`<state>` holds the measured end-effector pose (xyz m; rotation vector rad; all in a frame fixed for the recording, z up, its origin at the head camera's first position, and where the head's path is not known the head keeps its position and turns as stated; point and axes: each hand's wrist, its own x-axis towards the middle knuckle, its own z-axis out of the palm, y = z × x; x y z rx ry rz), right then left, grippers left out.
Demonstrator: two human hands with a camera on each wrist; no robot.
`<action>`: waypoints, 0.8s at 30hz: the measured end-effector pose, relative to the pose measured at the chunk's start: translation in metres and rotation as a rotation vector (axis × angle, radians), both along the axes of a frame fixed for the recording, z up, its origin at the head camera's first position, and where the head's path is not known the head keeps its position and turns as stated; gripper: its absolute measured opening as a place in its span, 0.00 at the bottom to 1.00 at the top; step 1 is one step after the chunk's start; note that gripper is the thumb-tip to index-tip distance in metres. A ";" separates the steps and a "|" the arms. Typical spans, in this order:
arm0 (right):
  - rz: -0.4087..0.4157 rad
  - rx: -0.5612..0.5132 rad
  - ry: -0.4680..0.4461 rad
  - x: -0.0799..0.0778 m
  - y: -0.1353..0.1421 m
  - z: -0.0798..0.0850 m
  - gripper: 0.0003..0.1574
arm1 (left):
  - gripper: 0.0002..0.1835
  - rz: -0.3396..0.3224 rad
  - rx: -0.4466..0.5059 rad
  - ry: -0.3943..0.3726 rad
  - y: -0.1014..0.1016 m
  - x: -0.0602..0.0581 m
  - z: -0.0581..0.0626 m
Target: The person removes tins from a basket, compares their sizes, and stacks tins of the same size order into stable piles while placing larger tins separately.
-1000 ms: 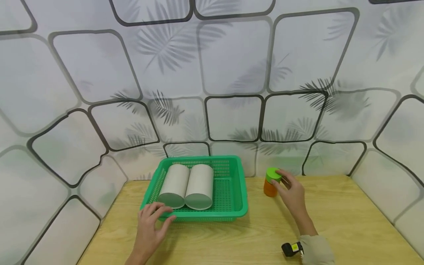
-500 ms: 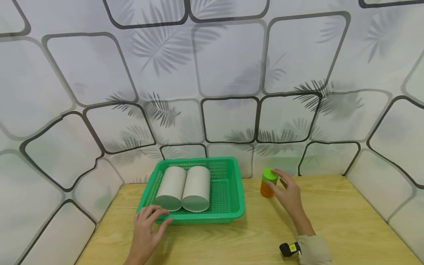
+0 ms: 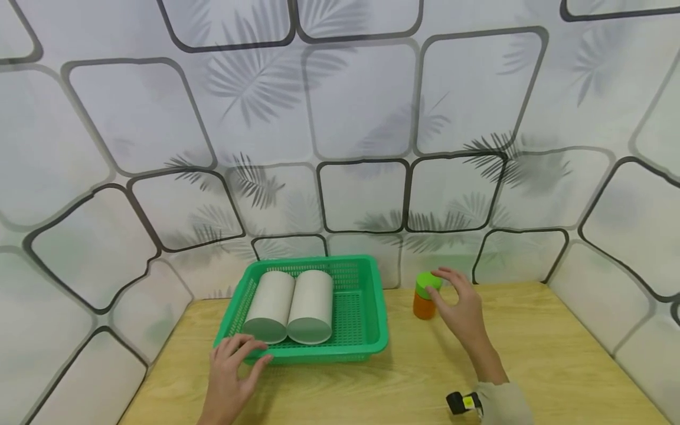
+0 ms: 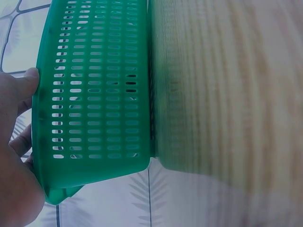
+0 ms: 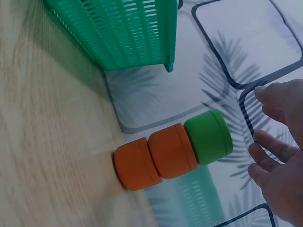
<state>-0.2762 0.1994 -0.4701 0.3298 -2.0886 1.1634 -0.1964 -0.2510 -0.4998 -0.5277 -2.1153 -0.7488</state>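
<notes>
The stack (image 3: 424,302) stands upright right of the basket (image 3: 347,319), just to the basket side of your nearer right hand (image 3: 463,311), fingers parted and empty, while your left hand (image 3: 229,370) grips the near rim (image 3: 329,354).

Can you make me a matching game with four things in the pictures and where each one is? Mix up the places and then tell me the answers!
Things:
1. left hand
2. right hand
3. two white cylinders
4. green piece

Places:
A. on top of two orange pieces
B. at the front rim of the green basket
C. near the top of the stack, holding nothing
D. lying side by side in the basket

Right pairs:
1-B, 2-C, 3-D, 4-A
</notes>
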 end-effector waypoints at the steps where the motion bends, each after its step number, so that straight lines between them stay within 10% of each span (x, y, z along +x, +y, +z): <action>1: 0.001 0.003 0.002 0.001 0.000 0.001 0.22 | 0.18 0.001 -0.001 -0.003 0.000 0.000 0.000; 24: 0.195 0.039 -0.056 0.021 -0.032 0.023 0.22 | 0.18 -0.006 0.004 0.010 0.001 0.000 0.000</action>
